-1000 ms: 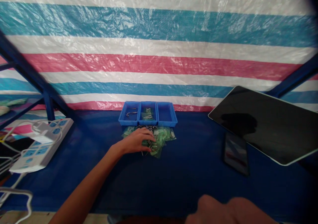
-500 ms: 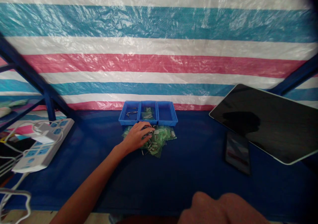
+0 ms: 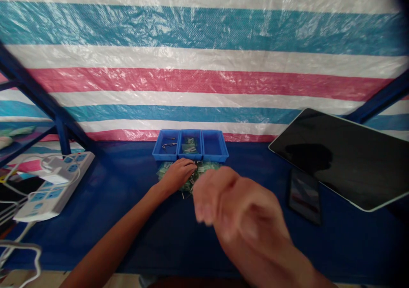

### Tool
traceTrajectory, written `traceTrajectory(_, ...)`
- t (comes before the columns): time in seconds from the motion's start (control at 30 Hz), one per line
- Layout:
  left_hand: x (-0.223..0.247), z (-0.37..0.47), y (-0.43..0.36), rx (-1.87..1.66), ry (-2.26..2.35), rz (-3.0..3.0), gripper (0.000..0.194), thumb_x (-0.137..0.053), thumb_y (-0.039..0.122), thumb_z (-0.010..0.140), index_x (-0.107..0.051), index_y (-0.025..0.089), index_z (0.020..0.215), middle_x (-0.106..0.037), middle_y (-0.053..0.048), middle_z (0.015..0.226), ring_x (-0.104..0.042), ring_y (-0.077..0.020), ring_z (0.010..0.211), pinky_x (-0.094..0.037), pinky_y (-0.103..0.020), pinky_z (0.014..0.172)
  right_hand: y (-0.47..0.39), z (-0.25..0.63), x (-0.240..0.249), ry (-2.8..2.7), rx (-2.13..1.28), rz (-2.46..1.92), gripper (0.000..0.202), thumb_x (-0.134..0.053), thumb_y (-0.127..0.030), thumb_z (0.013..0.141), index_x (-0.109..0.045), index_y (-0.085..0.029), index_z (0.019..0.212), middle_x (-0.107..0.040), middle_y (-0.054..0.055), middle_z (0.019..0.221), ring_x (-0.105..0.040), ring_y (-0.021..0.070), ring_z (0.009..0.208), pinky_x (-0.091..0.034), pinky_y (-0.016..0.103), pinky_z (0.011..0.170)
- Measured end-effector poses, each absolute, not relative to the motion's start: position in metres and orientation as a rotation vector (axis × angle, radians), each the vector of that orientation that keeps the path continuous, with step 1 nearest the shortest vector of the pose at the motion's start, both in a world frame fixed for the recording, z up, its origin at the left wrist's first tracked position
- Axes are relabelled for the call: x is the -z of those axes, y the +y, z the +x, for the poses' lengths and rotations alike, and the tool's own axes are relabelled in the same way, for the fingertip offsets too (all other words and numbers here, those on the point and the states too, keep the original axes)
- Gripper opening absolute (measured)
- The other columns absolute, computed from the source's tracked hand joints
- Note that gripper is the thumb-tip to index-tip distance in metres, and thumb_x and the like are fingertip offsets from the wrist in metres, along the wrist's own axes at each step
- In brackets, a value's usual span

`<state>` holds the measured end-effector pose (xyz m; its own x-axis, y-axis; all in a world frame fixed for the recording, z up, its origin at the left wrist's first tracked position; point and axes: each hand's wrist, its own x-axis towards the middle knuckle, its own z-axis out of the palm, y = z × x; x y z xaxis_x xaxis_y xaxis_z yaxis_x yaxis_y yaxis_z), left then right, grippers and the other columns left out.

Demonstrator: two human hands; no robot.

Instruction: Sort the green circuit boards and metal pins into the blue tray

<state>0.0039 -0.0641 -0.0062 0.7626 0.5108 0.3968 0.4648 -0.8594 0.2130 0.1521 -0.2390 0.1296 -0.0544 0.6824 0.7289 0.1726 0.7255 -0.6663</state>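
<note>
My left hand [image 3: 177, 175] rests low over the left side of a pile of small metal pins or screws [image 3: 192, 179] and green-tinted clear plastic packets [image 3: 165, 168]. Its fingers reach out over the metal pieces with a slight bend, and no firm grip shows. Close to the camera, my right hand [image 3: 236, 203] is raised with curled fingers, somewhat blurred. Anything inside those fingers is hidden. It covers the right front part of the pile. Just behind sits a blue three-part tray [image 3: 215, 157]: metal pins [image 3: 169, 145] left, packets [image 3: 190, 146] in the middle, nothing visible right.
On the right lie a dark phone [image 3: 304, 196] and a large black screen [image 3: 348, 156] with a pale edge. A white power strip [image 3: 54, 194] with cables stands on the left of the blue table [image 3: 166, 245]. Striped plastic sheeting [image 3: 204, 83] hangs behind.
My right hand has come up from the bottom edge toward the pile, now hiding part of it. My left hand stays on the pile, its fingers slightly closer together.
</note>
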Motion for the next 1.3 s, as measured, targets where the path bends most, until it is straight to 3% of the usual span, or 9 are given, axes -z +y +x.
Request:
traceTrajectory(0.13, -0.002, 0.009, -0.06, -0.682, 0.856, 2.844, 0.023, -0.046, 0.02, 0.091, -0.067, 0.019, 0.081, -0.066, -0.005, 0.081, -0.062, -0.0191, 0.079, -0.049, -0.03, 0.076, -0.185, 0.145, -0.098, -1.309, -0.479, -0.761, 0.02, -0.044, -0.026, 0.091, -0.06, -0.023, 0.08, -0.06, 0.003, 0.075, -0.059, 0.0181, 0.073, -0.048, 0.034, 0.068)
traceTrajectory(0.27, -0.01, 0.013, -0.056, -0.614, 0.915, 2.836, 0.022, -0.046, 0.016, 0.09, -0.068, 0.017, 0.092, -0.068, -0.007, 0.087, -0.064, -0.0185, 0.081, -0.05, -0.029, 0.076, -0.139, 0.165, -0.051, -1.395, -0.283, -0.973, 0.02, -0.047, -0.027, 0.089, -0.062, -0.02, 0.078, -0.063, 0.003, 0.076, -0.059, 0.0174, 0.073, -0.047, 0.032, 0.07)
traceTrajectory(0.4, -0.01, 0.01, -0.059, -0.884, 0.913, 2.679, 0.024, -0.045, 0.014, 0.091, -0.067, 0.017, 0.098, -0.07, -0.006, 0.095, -0.066, -0.0163, 0.087, -0.051, -0.028, 0.082, -0.114, 0.181, -0.018, -1.428, -0.181, -1.16, 0.021, -0.044, -0.024, 0.09, -0.064, -0.02, 0.084, -0.065, 0.005, 0.081, -0.06, 0.0178, 0.077, -0.047, 0.032, 0.073)
traceTrajectory(0.6, -0.007, 0.0, -0.072, -1.247, 0.922, 2.301, 0.019, -0.054, 0.027, 0.09, -0.071, 0.019, 0.089, -0.073, -0.004, 0.091, -0.068, -0.0153, 0.085, -0.053, -0.028, 0.084, -0.11, 0.181, 0.016, -1.59, -0.093, -1.276, 0.023, -0.045, -0.025, 0.09, -0.064, -0.02, 0.103, -0.067, 0.008, 0.098, -0.059, 0.0212, 0.095, -0.045, 0.038, 0.086)
traceTrajectory(0.77, -0.007, -0.001, -0.074, -1.302, 1.019, 2.112, 0.02, -0.059, 0.034, 0.087, -0.072, 0.019, 0.085, -0.074, -0.004, 0.086, -0.069, -0.0173, 0.082, -0.055, -0.031, 0.082, -0.112, 0.18, 0.026, -1.67, -0.096, -1.309, 0.021, -0.047, -0.029, 0.092, -0.066, -0.021, 0.096, -0.068, 0.005, 0.092, -0.06, 0.0199, 0.09, -0.043, 0.036, 0.082)
traceTrajectory(1.17, -0.004, 0.002, -0.076, -1.296, 0.972, 2.143, 0.018, -0.058, 0.031, 0.088, -0.071, 0.019, 0.084, -0.073, -0.004, 0.086, -0.068, -0.0164, 0.082, -0.055, -0.03, 0.081, -0.114, 0.181, 0.021, -1.739, -0.075, -1.213, 0.014, -0.052, -0.029, 0.091, -0.064, -0.022, 0.089, -0.069, 0.003, 0.088, -0.06, 0.018, 0.083, -0.039, 0.035, 0.078)
traceTrajectory(1.3, -0.011, -0.002, -0.088, -1.438, 0.965, 2.33, 0.017, -0.055, 0.027, 0.09, -0.069, 0.019, 0.095, -0.071, -0.005, 0.097, -0.066, -0.0175, 0.093, -0.052, -0.034, 0.09, -0.114, 0.181, 0.022, -1.715, -0.06, -1.201, 0.014, -0.052, -0.027, 0.091, -0.064, -0.021, 0.086, -0.069, 0.002, 0.085, -0.06, 0.0169, 0.079, -0.038, 0.034, 0.078)
